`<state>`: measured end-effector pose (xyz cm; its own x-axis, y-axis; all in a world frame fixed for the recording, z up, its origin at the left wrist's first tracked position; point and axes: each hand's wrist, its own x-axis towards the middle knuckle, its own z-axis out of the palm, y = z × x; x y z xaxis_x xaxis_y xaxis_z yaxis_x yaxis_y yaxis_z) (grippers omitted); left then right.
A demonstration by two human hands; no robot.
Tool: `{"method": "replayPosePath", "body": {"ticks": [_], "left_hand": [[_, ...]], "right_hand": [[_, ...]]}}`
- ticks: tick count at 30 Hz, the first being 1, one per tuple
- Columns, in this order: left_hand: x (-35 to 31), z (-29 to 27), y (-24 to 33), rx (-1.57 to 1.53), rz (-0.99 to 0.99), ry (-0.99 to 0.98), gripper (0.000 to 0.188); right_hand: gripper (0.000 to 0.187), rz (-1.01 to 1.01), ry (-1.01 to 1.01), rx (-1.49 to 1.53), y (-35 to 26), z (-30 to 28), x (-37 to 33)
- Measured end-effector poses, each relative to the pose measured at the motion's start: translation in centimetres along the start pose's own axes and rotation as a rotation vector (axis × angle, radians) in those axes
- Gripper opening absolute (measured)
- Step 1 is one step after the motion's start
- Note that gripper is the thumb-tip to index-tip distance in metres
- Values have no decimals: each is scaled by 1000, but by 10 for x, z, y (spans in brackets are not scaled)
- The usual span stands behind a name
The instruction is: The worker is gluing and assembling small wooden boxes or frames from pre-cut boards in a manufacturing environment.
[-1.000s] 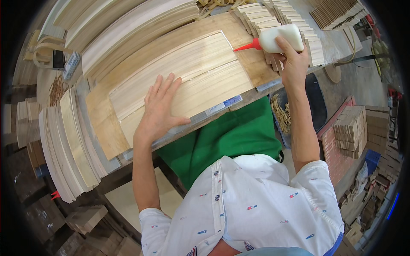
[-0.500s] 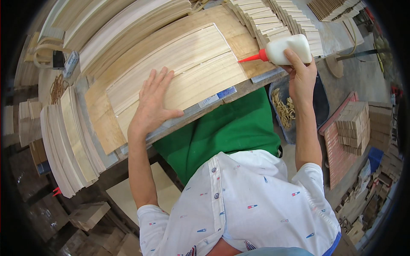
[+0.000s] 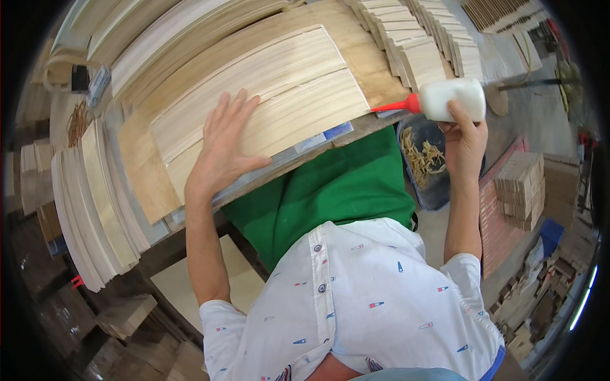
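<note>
A pale wooden panel [image 3: 305,108] made of boards lies on a larger plywood sheet [image 3: 143,171] on the workbench. My left hand [image 3: 225,143] rests flat on the panel's left part, fingers spread. In my right hand [image 3: 467,136] is a white glue bottle [image 3: 452,100] with a red cap and long red nozzle [image 3: 389,106]. The bottle lies nearly level, its nozzle tip at the panel's near right corner. A thin white line runs along the panel's right and far edges.
Long board stacks [image 3: 190,44] line the far side, with more boards [image 3: 95,209] at the left. Short slats [image 3: 416,57] are piled at the far right. Below the bench's right end stands a dark tub [image 3: 432,197] holding shavings. Wooden blocks [image 3: 518,190] sit on a pinkish pallet.
My right hand has moved the glue bottle down and to the right, and the nozzle tip has travelled along the panel's right edge to its near corner. My left hand stays on the panel.
</note>
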<state>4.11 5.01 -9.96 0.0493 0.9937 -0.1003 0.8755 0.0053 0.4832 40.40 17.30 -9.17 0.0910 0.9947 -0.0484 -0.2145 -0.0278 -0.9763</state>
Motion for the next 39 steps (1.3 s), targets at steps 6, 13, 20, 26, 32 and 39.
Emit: {"method": "replayPosePath", "body": {"ticks": [6, 13, 20, 26, 32, 39], "left_hand": [[-4, 23, -21, 105, 134, 183, 103], [-15, 36, -25, -37, 93, 314, 93], [-13, 49, -23, -15, 97, 537, 89], [-15, 52, -25, -41, 78, 540, 96], [-16, 58, -25, -64, 68, 556, 98], [-16, 50, -26, -60, 75, 526, 90]], "right_hand": [[41, 50, -282, 188, -15, 56, 20], [49, 115, -924, 139, 13, 254, -6], [61, 141, -1411, -124, 46, 374, -74], [71, 110, -1516, -275, 52, 387, -105], [70, 63, -1549, -294, 51, 385, -115], [73, -57, -1552, -326, 58, 396, -95]]}}
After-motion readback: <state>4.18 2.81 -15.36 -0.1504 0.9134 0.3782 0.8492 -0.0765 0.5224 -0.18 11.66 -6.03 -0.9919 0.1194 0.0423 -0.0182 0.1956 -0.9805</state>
